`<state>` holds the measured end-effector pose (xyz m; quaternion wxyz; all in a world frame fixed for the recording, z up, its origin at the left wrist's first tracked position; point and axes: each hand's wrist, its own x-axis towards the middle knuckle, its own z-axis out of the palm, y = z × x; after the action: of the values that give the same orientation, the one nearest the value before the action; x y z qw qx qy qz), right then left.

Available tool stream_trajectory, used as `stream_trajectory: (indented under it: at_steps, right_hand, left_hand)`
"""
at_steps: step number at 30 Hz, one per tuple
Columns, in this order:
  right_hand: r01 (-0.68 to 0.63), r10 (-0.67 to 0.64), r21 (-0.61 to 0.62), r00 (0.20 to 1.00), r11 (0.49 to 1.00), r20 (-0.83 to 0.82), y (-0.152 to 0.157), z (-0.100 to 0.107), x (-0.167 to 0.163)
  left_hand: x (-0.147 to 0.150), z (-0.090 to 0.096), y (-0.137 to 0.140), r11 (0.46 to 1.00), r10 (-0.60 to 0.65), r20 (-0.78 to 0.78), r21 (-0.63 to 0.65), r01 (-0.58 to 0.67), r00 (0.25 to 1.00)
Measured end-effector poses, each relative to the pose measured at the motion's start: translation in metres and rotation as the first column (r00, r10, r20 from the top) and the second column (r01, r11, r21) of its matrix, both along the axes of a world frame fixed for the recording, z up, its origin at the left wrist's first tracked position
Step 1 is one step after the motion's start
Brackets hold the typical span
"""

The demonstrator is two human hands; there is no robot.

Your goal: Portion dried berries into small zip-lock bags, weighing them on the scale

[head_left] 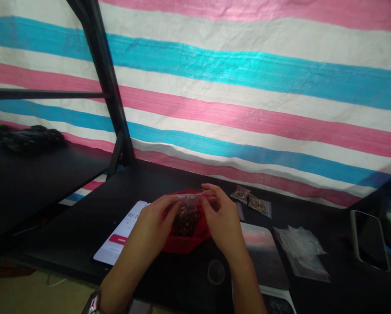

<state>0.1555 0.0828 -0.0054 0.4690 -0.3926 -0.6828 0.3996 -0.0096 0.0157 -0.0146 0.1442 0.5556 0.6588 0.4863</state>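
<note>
A clear plastic zip bag [189,200] is pinched between my two hands, over a red bag [187,245] of small dark brown pieces [185,224]. My left hand [161,214] grips the bag's left side, thumb and fingers pressed together. At the bag's right upper edge, my right hand [219,209] closes thumb and fingers on the plastic. Whether pieces lie inside the clear bag or only behind it, I cannot tell. Filled small bags [259,205] lie beyond my right hand.
A lit phone with a timer [117,240] lies at left. To the right are a digital scale [267,257], a pile of flat clear bags [301,250] and a dark-screened phone [370,240]. A small round clear lid or dish [216,272] sits near the front.
</note>
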Motion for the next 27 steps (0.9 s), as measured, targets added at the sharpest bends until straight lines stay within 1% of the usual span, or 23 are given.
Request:
stream_trajectory:
  at_steps: [4, 11, 17, 21, 25, 27]
  right_hand:
    - [0.034, -0.033, -0.041, 0.999, 0.999, 0.012, -0.0005, 0.002, 0.0007]
    - [-0.03, 0.031, -0.089, 0.999, 0.996, 0.008, -0.0024, 0.0028, -0.001]
    - [-0.049, 0.052, -0.065, 0.998, 0.997, 0.046, -0.0026, 0.0014, -0.0017]
    - [-0.04, 0.042, -0.021, 0.997, 0.999, 0.07, -0.0012, -0.0006, 0.0]
    - [-0.042, 0.044, -0.022, 0.995, 0.999, 0.089, -0.0004, -0.0031, 0.0001]
    - [-0.045, 0.046, -0.013, 0.994, 0.999, 0.103, -0.0003, -0.0038, -0.0006]
  left_hand:
    - [0.001, 0.0027, -0.0016, 1.0, -0.015, 0.032, 0.02, 0.014, 0.999]
    - [0.0055, 0.004, -0.0014, 0.999, -0.045, 0.061, 0.03, 0.044, 0.997]
    - [0.008, 0.0063, -0.0006, 0.999, -0.041, 0.176, 0.001, 0.041, 0.983]
    - [0.0089, 0.0082, -0.0021, 1.0, 0.007, 0.197, 0.027, -0.012, 0.98]
    - [0.0094, 0.0087, -0.0027, 0.997, 0.036, 0.221, 0.052, -0.049, 0.975]
    - [0.0093, 0.0087, -0.0027, 0.998, 0.035, 0.217, 0.048, -0.046, 0.975]
